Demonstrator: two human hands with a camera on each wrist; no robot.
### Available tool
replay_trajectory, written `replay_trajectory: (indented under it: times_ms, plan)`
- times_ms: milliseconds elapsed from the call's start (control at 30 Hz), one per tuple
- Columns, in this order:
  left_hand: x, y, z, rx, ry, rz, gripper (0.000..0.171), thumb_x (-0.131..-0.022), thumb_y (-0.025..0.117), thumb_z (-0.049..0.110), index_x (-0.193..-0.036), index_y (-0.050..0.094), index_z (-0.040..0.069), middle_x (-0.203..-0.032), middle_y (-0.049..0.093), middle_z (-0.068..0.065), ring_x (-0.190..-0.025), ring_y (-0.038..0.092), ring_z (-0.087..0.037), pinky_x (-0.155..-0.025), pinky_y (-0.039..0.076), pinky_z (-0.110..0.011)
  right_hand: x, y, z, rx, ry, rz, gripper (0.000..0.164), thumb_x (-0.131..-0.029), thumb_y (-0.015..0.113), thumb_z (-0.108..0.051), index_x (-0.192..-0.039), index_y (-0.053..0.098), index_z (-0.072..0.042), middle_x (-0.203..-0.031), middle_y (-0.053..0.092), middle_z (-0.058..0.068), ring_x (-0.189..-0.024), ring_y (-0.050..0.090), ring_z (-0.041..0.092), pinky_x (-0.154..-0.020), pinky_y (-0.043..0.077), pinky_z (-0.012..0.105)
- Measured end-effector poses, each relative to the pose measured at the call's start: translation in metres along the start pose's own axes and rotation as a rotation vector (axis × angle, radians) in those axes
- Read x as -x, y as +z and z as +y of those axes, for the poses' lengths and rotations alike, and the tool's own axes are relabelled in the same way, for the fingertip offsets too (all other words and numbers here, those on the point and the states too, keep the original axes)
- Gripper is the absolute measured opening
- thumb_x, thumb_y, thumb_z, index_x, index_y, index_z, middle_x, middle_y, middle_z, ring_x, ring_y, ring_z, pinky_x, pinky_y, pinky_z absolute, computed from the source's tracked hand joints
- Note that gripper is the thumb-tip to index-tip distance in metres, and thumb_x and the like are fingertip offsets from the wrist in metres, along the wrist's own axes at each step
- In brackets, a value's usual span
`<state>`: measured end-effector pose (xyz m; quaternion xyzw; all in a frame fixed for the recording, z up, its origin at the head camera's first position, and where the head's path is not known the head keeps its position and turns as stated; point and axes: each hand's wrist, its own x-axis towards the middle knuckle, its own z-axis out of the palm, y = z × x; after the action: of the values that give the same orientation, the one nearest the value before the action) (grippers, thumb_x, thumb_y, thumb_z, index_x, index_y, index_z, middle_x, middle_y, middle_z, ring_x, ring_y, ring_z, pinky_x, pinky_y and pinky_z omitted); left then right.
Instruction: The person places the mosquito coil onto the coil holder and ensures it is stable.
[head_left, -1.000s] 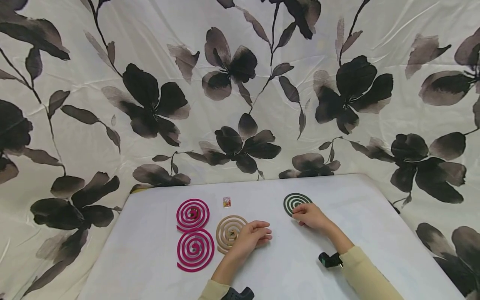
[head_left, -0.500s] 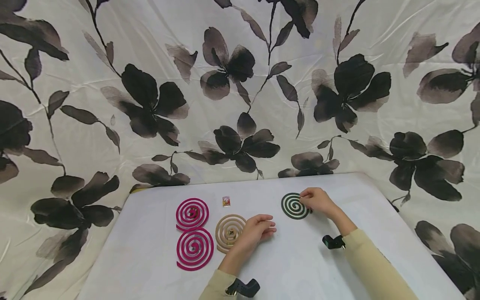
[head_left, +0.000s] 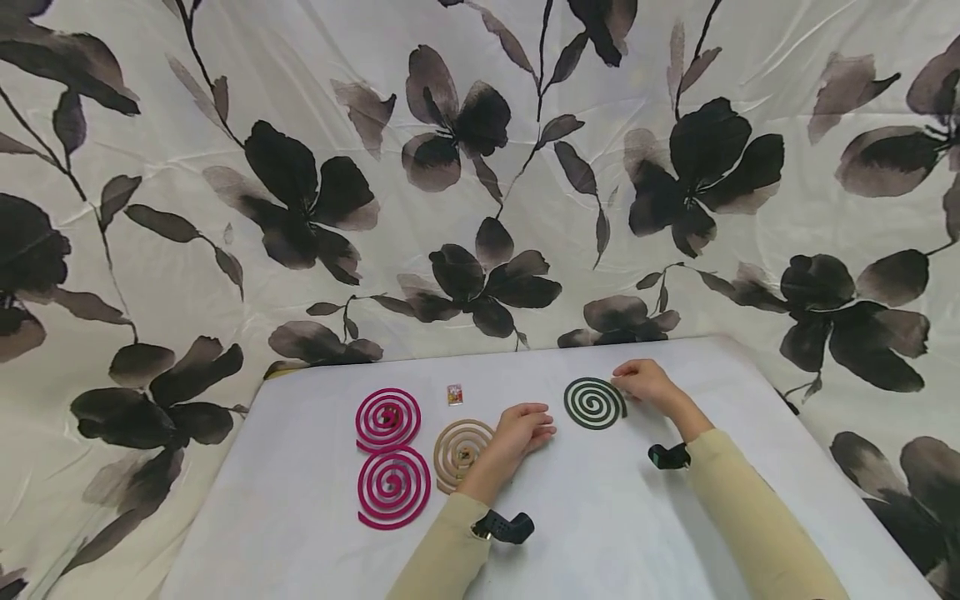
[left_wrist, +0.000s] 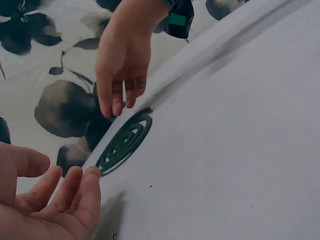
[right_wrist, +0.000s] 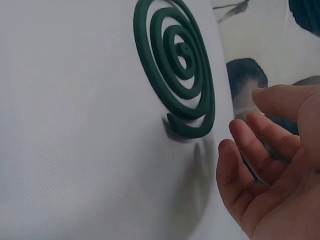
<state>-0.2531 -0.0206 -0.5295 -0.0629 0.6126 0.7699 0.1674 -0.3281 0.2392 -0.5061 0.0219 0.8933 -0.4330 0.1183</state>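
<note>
A dark green mosquito coil [head_left: 592,404] lies flat toward the back right of the white table; its outer end shows close up in the right wrist view, where the coil [right_wrist: 192,132] lies left of the fingers. My right hand [head_left: 647,385] hovers at the coil's upper right edge, fingers loosely bent and holding nothing. In the middle, my left hand [head_left: 517,435] is raised over the table with relaxed fingers and nothing in them. Its forearm side partly covers a tan mosquito coil [head_left: 452,454]. Two magenta mosquito coils, an upper one [head_left: 388,417] and a lower one [head_left: 393,486], lie further left.
A small colourful packet [head_left: 455,394] lies behind the tan coil. The white table [head_left: 285,500] ends at the back against a hanging floral cloth [head_left: 480,167]. Dark wrist devices sit at both sleeves.
My right hand has let go of the green coil and drawn back up and right. The green coil has turned, its outer end now at the right. My left hand has drifted slightly forward.
</note>
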Motion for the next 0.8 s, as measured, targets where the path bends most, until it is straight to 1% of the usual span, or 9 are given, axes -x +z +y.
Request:
replay_trajectory:
  times_ms: [100,200,333,400,467,600,733,800]
  plan:
    - [-0.007,0.002,-0.002,0.004,-0.019,0.008,0.032,-0.094,0.055,0.002,-0.124,0.054,-0.010,-0.098,0.063,-0.013,-0.080,0.067,-0.016,-0.075,0.055,-0.027,-0.002,-0.001,0.005,-0.035,0.039,-0.009,0.031,-0.095,0.061,-0.016,-0.119,0.060,0.005,-0.100,0.059,0.013,-0.078,0.053,0.021,-0.066,0.049,0.031]
    - [-0.011,0.005,-0.005,0.011,-0.025,0.024,0.032,-0.094,0.055,0.001,-0.124,0.055,-0.009,-0.101,0.063,-0.016,-0.081,0.067,-0.018,-0.075,0.055,-0.027,-0.002,0.000,0.009,-0.060,0.059,-0.009,0.032,-0.095,0.061,-0.016,-0.120,0.058,0.005,-0.096,0.058,0.013,-0.075,0.053,0.021,-0.064,0.048,0.030]
    - [-0.016,0.010,-0.008,0.028,-0.046,0.023,0.032,-0.093,0.055,0.001,-0.124,0.054,-0.009,-0.107,0.063,-0.020,-0.083,0.068,-0.019,-0.077,0.055,-0.028,-0.002,0.003,0.015,-0.088,0.089,-0.009,0.033,-0.096,0.060,-0.015,-0.122,0.057,0.004,-0.101,0.059,0.013,-0.077,0.054,0.020,-0.062,0.047,0.029]
    - [-0.018,0.012,-0.009,0.033,-0.060,0.017,0.033,-0.093,0.054,0.000,-0.125,0.054,-0.009,-0.108,0.063,-0.021,-0.083,0.068,-0.020,-0.077,0.055,-0.028,-0.003,0.005,0.016,-0.105,0.107,-0.013,0.033,-0.096,0.060,-0.015,-0.122,0.057,0.004,-0.105,0.058,0.014,-0.079,0.054,0.021,-0.062,0.048,0.028]
    - [-0.019,0.014,-0.009,0.022,-0.061,0.016,0.033,-0.094,0.054,0.001,-0.125,0.054,-0.009,-0.107,0.063,-0.020,-0.084,0.068,-0.020,-0.078,0.055,-0.028,-0.003,0.006,0.017,-0.112,0.118,-0.013,0.033,-0.096,0.060,-0.016,-0.122,0.057,0.004,-0.108,0.058,0.015,-0.081,0.055,0.021,-0.063,0.048,0.028]
    - [-0.022,0.019,-0.007,0.002,-0.053,0.023,0.033,-0.094,0.054,0.001,-0.125,0.055,-0.009,-0.106,0.063,-0.018,-0.088,0.068,-0.022,-0.079,0.055,-0.029,-0.004,0.005,0.017,-0.116,0.123,-0.001,0.033,-0.096,0.060,-0.016,-0.122,0.057,0.003,-0.110,0.058,0.016,-0.081,0.057,0.022,-0.063,0.048,0.028]
    - [-0.024,0.023,-0.006,-0.009,-0.058,0.029,0.033,-0.094,0.053,0.001,-0.126,0.054,-0.009,-0.108,0.061,-0.019,-0.093,0.067,-0.025,-0.082,0.054,-0.030,-0.004,0.004,0.017,-0.121,0.124,-0.009,0.033,-0.096,0.060,-0.016,-0.123,0.057,0.004,-0.110,0.059,0.016,-0.079,0.058,0.021,-0.063,0.049,0.028]
    - [-0.025,0.024,-0.006,0.009,-0.070,0.035,0.035,-0.095,0.052,0.003,-0.128,0.053,-0.010,-0.110,0.060,-0.020,-0.096,0.066,-0.027,-0.084,0.054,-0.031,-0.004,0.005,0.017,-0.123,0.121,-0.017,0.034,-0.096,0.059,-0.016,-0.123,0.057,0.004,-0.111,0.059,0.016,-0.079,0.059,0.020,-0.062,0.049,0.027]
